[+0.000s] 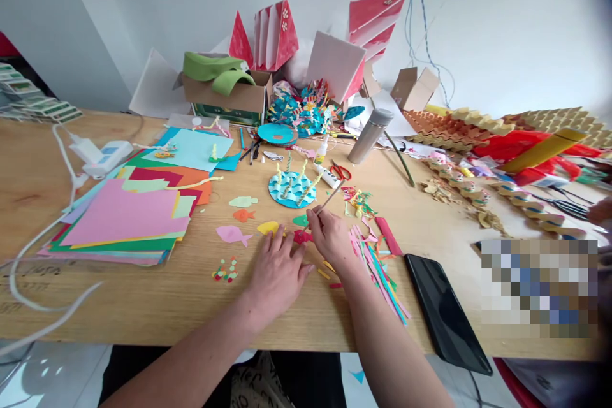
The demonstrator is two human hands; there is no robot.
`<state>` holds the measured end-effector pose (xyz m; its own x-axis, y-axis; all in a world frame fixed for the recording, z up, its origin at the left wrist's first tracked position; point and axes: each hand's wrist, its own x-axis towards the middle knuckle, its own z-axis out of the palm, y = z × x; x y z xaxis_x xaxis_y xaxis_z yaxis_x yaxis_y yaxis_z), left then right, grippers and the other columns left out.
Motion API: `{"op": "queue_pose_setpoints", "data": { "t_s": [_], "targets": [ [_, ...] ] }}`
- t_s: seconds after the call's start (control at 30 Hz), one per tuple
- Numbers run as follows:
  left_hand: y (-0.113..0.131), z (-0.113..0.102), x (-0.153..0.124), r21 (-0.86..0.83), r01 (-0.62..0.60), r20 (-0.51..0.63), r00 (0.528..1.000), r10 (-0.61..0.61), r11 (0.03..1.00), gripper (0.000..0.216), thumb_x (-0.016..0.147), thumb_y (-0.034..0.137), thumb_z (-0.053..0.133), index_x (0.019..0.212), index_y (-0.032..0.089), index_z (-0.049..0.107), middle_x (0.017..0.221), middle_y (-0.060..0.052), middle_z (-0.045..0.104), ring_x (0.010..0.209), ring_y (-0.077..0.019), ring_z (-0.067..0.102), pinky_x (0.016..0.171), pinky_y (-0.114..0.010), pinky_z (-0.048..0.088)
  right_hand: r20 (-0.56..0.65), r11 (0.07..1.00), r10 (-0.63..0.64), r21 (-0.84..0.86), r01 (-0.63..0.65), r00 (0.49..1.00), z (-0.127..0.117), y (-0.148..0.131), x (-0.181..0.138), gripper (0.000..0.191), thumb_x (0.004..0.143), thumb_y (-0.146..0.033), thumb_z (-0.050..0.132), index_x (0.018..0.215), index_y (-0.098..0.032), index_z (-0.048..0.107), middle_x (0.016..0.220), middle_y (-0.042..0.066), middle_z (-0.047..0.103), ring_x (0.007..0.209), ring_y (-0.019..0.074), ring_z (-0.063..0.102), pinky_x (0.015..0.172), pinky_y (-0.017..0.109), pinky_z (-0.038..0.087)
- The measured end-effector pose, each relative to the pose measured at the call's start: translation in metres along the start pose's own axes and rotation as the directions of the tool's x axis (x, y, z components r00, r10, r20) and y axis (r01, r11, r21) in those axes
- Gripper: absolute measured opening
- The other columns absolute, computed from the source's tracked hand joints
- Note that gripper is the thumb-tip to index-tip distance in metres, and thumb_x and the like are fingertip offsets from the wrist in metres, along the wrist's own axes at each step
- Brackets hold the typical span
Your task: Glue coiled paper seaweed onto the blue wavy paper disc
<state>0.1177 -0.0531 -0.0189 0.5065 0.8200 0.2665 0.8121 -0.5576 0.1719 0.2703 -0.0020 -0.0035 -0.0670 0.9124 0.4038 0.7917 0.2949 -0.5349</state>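
Observation:
My right hand [329,236] is closed around a thin stick [331,197], whose lower tip comes down at a red paper fish [302,236]. Flat on the table lies my left hand [277,268], fingers spread, the fingertips at the red fish and close to a yellow paper fish [268,227]. A green paper fish [300,220] is just beyond, partly behind my right hand. To the left are a pink fish [233,235], an orange fish [243,215] and a pale green fish [243,201]. Small coloured paper dots [225,269] lie left of my left hand.
A blue wavy disc [292,189] with upright twisted pieces stands ahead. Coloured paper sheets [129,210] are stacked left. Paper strips [382,280], a black phone [447,312], red-handled scissors [341,170] and a grey bottle [370,135] are on the right. Another person's hand [601,211] shows far right.

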Motion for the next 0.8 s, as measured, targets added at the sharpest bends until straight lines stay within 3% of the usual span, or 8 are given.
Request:
{"op": "queue_pose_setpoints", "data": {
  "t_s": [0.8],
  "targets": [
    [0.0000, -0.0007, -0.0001, -0.018, 0.013, 0.014, 1.000, -0.012, 1.000, 0.041, 0.094, 0.042, 0.045, 0.126, 0.021, 0.059, 0.136, -0.013, 0.054, 0.135, -0.0339, 0.038, 0.108, -0.055, 0.035, 0.012, 0.998, -0.005, 0.064, 0.005, 1.000, -0.0003, 0.0019, 0.0007, 0.034, 0.097, -0.039, 0.034, 0.071, -0.022, 0.047, 0.067, 0.006, 0.064, 0.059, 0.0169, 0.061, 0.058, 0.026, 0.040]
  ]
}}
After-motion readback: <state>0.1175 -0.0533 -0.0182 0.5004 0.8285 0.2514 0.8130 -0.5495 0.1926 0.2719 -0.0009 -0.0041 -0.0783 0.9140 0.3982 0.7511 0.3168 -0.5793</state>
